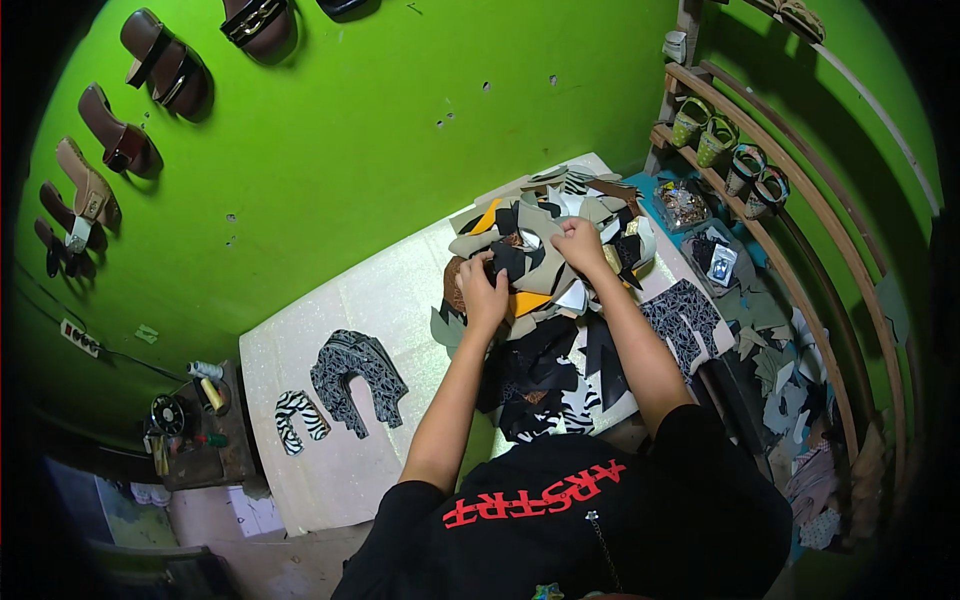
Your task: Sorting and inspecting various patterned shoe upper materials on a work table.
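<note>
Right hand (582, 245) pinched on the edge of a grey piece (547, 268), on top of the scrap heap (530, 302). My left hand (484, 291) is at a black piece (510, 261) beside it; can't tell if clamped or just resting. Heap's on the pale table (425, 265), right part. Zebra-print cutout (289, 408) and dark patterned cutout (352, 358) lie left of my left forearm.

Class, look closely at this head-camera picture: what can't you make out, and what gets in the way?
All in the head view:
- Whether the left hand grips a scrap or only rests there: its own fingers cover the contact.
- The lowest pieces of the scrap pile: hidden under upper ones.
- Most of the dark shoe on the wall: cut off by the top edge.
- The clear tub's contents: too small.
</note>
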A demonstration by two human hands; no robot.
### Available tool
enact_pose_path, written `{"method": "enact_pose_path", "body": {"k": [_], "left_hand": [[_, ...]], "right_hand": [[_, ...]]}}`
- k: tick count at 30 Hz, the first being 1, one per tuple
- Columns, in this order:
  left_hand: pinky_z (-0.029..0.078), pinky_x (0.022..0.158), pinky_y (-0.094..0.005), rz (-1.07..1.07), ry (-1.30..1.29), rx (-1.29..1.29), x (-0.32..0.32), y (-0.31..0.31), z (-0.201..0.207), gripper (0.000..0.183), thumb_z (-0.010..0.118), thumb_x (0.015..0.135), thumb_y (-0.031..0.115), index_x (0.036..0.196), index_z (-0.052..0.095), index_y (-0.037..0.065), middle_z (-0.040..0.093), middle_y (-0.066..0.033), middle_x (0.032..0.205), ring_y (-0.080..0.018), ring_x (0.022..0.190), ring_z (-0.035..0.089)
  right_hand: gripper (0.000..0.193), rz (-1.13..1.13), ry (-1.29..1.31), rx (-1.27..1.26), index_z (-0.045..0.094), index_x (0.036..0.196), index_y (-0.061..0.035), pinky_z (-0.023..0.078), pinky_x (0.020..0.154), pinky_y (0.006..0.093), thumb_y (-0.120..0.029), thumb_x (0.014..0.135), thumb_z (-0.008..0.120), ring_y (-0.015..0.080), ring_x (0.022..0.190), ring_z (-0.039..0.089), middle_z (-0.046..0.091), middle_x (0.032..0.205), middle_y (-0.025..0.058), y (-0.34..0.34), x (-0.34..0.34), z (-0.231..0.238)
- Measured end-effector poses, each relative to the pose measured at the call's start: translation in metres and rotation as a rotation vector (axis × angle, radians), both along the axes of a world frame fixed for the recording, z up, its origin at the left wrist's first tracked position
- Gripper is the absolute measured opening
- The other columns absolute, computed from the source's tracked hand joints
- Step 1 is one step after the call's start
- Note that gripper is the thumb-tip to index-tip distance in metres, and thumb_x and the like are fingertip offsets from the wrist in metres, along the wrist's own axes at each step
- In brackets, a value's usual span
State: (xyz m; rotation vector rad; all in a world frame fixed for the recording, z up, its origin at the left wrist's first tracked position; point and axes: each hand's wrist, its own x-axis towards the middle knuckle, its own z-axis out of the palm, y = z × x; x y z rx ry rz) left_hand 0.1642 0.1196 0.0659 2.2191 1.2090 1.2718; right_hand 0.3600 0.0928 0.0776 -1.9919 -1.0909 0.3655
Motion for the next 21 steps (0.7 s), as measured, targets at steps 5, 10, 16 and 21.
{"method": "enact_pose_path", "body": {"k": [5, 10, 16, 21], "left_hand": [[0.040, 0.079, -0.0266, -0.390, -0.217, -0.283, 0.003, -0.010, 0.005, 0.029, 0.053, 0.085, 0.023, 0.103, 0.052, 0.001, 0.056, -0.0107, 0.094, -0.0172, 0.088, 0.052], [0.040, 0.063, -0.0207, -0.436, -0.494, -0.710, -0.004, -0.012, 0.012, 0.023, 0.050, 0.088, 0.023, 0.097, 0.052, 0.002, 0.053, -0.0014, 0.083, -0.0067, 0.071, 0.048], [0.034, 0.052, -0.0173, -0.525, -0.617, -0.811, -0.022, -0.019, 0.021, 0.026, 0.050, 0.088, 0.023, 0.105, 0.052, 0.003, 0.048, 0.0044, 0.076, -0.0015, 0.060, 0.041], [0.039, 0.058, -0.0185, -0.496, -0.491, -0.828, -0.025, -0.027, 0.026, 0.050, 0.060, 0.082, 0.023, 0.121, 0.039, 0.000, 0.049, 0.0009, 0.081, -0.0042, 0.067, 0.045]], "right_hand": [[0.019, 0.256, 0.293, 0.191, 0.059, 0.079, -0.0002, 0.042, 0.048, 0.0248, -0.015, 0.068, 0.065, 0.0101, 0.051, 0.053, 0.057, 0.057, 0.0041, -0.022, -0.046, 0.026], [0.018, 0.395, 0.120, 0.317, 0.062, 0.080, -0.0049, 0.043, 0.055, 0.0271, -0.016, 0.067, 0.065, 0.0149, 0.057, 0.051, 0.052, 0.067, 0.0045, -0.045, -0.084, 0.034], [0.014, 0.401, -0.240, 0.552, 0.059, 0.075, -0.0041, 0.044, 0.060, 0.0308, -0.016, 0.069, 0.064, 0.0200, 0.066, 0.055, 0.053, 0.074, 0.0086, -0.050, -0.090, 0.023], [0.014, 0.318, 0.350, 0.395, 0.054, 0.076, 0.0008, 0.044, 0.052, 0.0238, -0.012, 0.079, 0.060, 0.0106, 0.056, 0.056, 0.058, 0.065, 0.0066, -0.047, -0.094, 0.017]]}}
